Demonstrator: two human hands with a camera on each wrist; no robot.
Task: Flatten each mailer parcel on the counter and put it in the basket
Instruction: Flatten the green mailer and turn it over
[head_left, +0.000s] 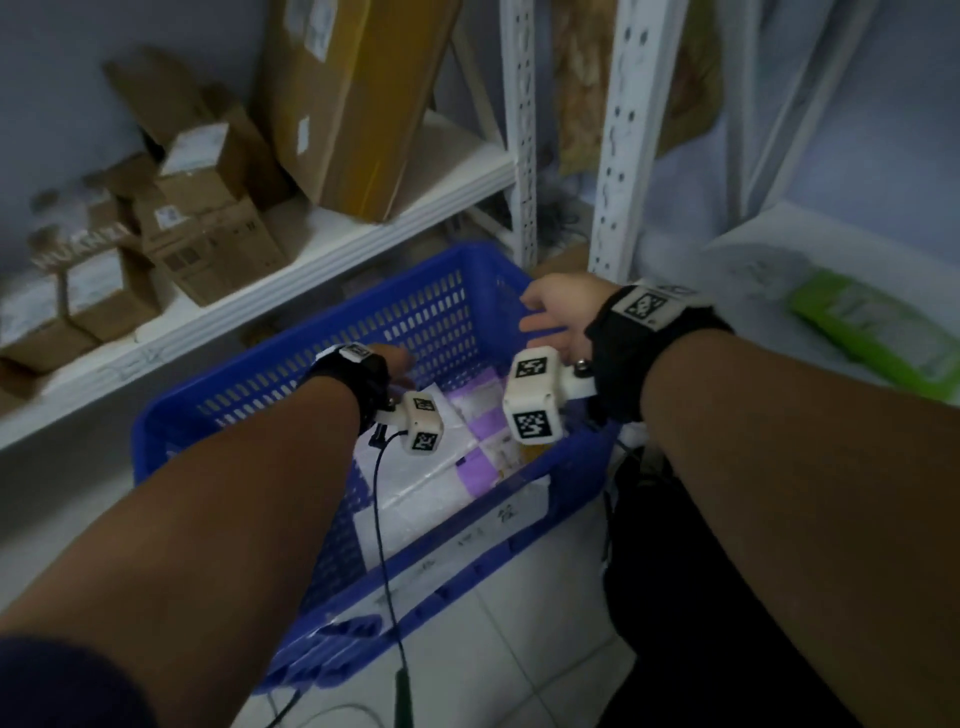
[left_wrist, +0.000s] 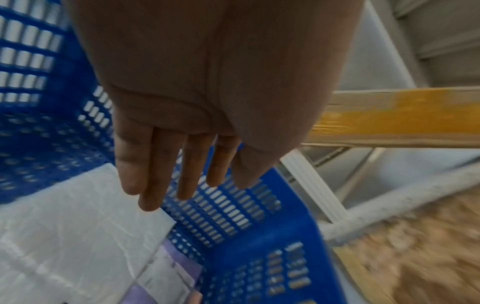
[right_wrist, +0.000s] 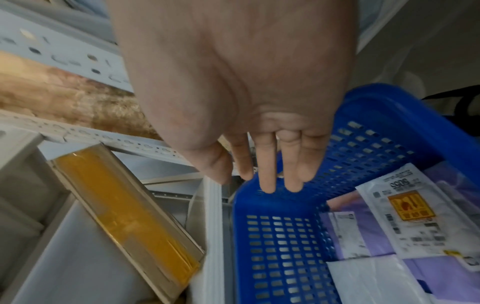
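A blue perforated plastic basket stands on the tiled floor in front of me. White and purple mailer parcels lie flat inside it, one carrying a printed label. My left hand reaches into the basket with straight fingers just above a white mailer, holding nothing. My right hand hovers over the basket's far right corner. Its fingers hang relaxed above the blue rim and are empty.
A white metal shelf behind the basket holds several cardboard boxes and a tall yellow-taped carton. Perforated white uprights rise behind the right hand. White and green parcels lie on the counter at right. A black cable trails from my left wrist.
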